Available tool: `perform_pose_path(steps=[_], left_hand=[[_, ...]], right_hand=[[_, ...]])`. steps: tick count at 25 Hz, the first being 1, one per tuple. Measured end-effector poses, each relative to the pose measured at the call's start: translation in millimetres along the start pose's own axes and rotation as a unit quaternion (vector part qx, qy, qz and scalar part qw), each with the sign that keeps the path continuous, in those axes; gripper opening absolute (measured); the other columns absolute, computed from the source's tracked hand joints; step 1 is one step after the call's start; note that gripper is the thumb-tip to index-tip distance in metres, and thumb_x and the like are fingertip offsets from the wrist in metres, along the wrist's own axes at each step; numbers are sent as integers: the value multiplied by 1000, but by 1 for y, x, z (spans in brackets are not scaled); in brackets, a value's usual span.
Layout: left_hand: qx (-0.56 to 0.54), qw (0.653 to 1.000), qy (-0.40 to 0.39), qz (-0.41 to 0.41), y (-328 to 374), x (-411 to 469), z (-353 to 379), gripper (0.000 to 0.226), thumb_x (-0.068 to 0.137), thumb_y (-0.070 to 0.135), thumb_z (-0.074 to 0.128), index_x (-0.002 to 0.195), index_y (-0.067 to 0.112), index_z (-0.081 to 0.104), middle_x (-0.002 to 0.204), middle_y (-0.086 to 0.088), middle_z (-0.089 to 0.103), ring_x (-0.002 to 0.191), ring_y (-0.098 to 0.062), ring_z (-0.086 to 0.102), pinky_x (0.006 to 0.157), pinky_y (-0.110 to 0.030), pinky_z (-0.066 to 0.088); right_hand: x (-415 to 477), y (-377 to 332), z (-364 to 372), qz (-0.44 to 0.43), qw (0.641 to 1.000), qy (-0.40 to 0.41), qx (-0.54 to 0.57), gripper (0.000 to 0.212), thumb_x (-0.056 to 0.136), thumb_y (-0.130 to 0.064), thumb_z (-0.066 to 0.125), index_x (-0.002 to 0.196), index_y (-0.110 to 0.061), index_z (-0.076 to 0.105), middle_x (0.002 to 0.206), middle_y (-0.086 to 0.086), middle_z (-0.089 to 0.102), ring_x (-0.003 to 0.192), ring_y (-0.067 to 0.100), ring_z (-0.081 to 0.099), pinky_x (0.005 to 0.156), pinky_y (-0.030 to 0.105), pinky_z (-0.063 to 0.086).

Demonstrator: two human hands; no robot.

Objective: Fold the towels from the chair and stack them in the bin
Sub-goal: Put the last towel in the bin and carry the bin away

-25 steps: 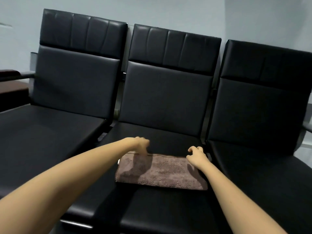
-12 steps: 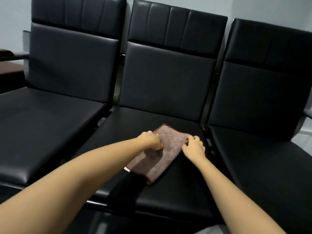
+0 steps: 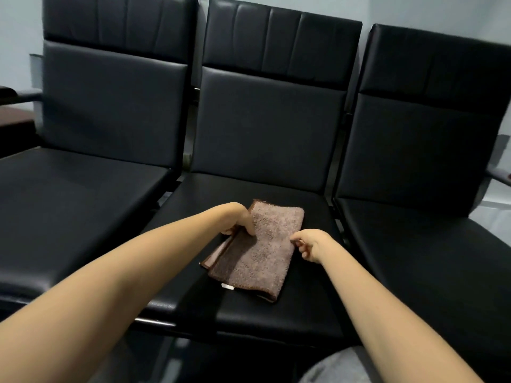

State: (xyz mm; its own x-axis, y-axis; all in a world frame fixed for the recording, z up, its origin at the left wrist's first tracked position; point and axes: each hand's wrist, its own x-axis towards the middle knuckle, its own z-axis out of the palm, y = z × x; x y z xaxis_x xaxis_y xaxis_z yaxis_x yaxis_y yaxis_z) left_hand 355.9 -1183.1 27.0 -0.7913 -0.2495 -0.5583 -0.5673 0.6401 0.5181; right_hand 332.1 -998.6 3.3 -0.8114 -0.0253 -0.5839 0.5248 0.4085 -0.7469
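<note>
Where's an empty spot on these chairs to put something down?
The left seat and the right seat are both bare. On the middle seat there is a bare strip between the towel and the backrest, and another along the front edge. Its centre is crowded: towel, left hand, right hand.
</note>
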Motion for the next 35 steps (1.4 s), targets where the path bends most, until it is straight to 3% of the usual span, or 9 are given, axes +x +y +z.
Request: perform_pose_path(steps=[8,14,18,23,25,27,31,33,35], left_hand=[[-124,991,47,33,-4,-1,-3,46,82,9,72,123,-1,53,127,-14,57,118,-32,54,99,-43,45],[-136,987,67,46,-11,0,-2,43,89,17,66,125,3,49,127,-14,55,115,-27,54,86,-34,48],[-166,983,51,53,-12,-2,-5,34,93,19,59,122,3,52,119,-12,58,100,-23,56,83,-33,50],[-262,961,77,47,3,-8,-23,16,88,13,65,79,11,52,80,-2,48,70,-11,44,56,-20,40],[-358,925,81,100,15,-16,-39,15,92,7,59,78,9,54,85,-1,51,67,-6,45,48,-15,44],[-442,878,60,175,30,-21,-59,8,95,9,54,97,6,62,105,-3,56,95,-10,56,80,-22,53],[-693,673,-2,260,47,-36,-80,26,91,5,58,117,3,53,122,-15,49,125,-26,49,94,-27,46],[-665,696,-19,271,39,-34,-77,33,92,5,57,124,-2,50,121,-16,51,117,-21,55,96,-27,45],[-522,806,9,278,17,-24,-63,26,92,-1,53,118,-3,53,110,-13,54,92,-7,61,94,-27,46]], right_hand=[[-3,3,-1,-39,992,-24,121,28,96,5,41,120,-4,52,104,8,60,101,21,61,76,32,48],[-4,5,-3,-42,989,-22,142,25,90,5,54,113,-4,56,99,7,61,74,13,56,53,23,46],[1,1,-3,-70,992,15,101,38,85,-4,66,122,0,57,112,11,63,95,18,60,54,22,39],[-3,-22,-11,-149,983,81,73,42,89,0,59,129,-1,49,69,4,47,55,11,38,37,18,36],[-10,-48,-17,-165,974,53,144,45,91,9,47,134,-3,42,68,7,47,49,13,47,32,15,35],[-24,-77,-23,-200,949,35,241,42,91,14,40,126,-8,47,77,10,52,68,22,65,55,22,51],[-48,-117,-37,-311,905,33,289,34,92,9,45,121,-8,53,104,12,57,100,24,59,81,26,50],[-50,-109,-37,-301,925,22,232,39,89,12,44,117,-15,54,104,11,56,87,16,63,71,24,49],[-44,-82,-30,-215,972,-13,90,42,89,11,39,113,-21,52,95,7,52,57,8,62,61,25,44]])
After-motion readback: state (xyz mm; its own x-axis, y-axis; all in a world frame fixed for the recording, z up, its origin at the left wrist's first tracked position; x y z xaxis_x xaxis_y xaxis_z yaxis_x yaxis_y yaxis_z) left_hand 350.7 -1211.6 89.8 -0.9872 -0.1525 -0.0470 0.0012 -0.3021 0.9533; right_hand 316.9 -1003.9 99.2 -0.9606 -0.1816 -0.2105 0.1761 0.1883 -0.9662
